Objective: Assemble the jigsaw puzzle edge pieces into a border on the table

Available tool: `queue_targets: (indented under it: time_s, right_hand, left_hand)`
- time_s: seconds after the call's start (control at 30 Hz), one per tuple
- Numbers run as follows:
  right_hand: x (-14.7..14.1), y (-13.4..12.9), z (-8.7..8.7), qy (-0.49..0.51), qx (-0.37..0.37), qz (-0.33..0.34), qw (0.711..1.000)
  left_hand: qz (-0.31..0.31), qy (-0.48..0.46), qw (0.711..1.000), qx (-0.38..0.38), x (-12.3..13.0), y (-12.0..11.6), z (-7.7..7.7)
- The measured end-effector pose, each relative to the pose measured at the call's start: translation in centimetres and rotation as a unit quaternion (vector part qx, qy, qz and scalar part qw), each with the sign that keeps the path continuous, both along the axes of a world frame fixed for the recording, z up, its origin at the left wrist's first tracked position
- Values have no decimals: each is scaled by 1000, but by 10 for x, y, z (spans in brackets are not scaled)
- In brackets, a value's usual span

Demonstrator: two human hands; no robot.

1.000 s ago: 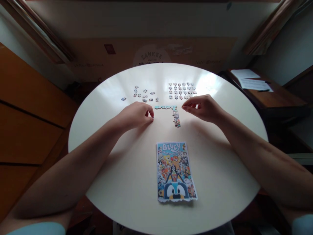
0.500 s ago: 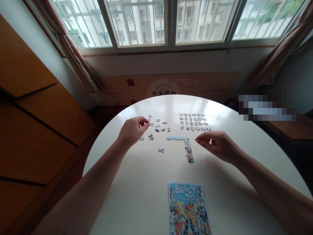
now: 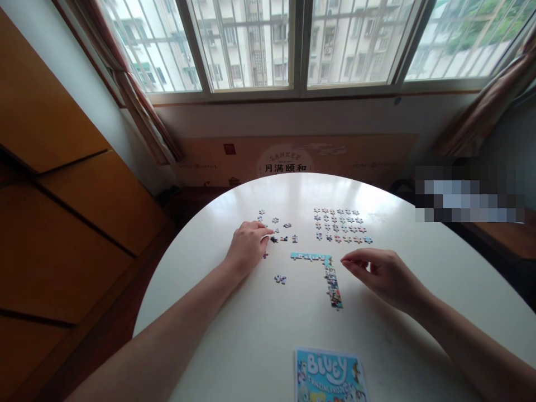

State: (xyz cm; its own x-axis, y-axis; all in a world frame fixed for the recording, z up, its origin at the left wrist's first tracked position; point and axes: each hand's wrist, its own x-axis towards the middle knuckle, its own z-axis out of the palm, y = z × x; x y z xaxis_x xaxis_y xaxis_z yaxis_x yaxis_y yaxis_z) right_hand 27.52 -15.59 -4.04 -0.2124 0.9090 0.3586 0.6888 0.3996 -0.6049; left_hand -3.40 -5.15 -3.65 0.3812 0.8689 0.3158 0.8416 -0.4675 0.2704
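My left hand (image 3: 249, 244) is over the loose puzzle pieces on the left, thumb and forefinger apart. Its fingertips are beside a dark puzzle piece (image 3: 274, 239); whether they touch it I cannot tell. My fingers hide some pieces beneath. To the right, my right hand (image 3: 379, 273) hovers with thumb and fingertips pinched together, no piece visible in them. Just left of those fingertips is the joined puzzle strip (image 3: 333, 285), a corner shape with a light-blue top edge and a multicoloured right side. A small cluster of pieces (image 3: 280, 279) lies nearer me.
Rows of loose puzzle pieces (image 3: 341, 226) are laid out at the back right of the round white table (image 3: 201, 340). A blue Bluey picture sheet (image 3: 330, 377) lies at the near edge. Behind the table are a printed box (image 3: 247, 159) and a barred window.
My left hand has moved right and lower, onto the loose pieces. My right hand keeps its pinch beside the strip. The view has tilted up, so everything sits lower.
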Motion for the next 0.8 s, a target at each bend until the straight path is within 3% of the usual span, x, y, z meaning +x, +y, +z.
queue_targets:
  time_s: [0.43, 0.8]
  right_hand:
    - [1, -2, 0, 3, 4, -1, 1000]
    - [4, 3, 2, 10, 12, -29, 999]
  left_hand:
    - [12, -8, 1000, -10, -5, 4, -4]
    - [-13, 30, 999, -13, -6, 6, -6]
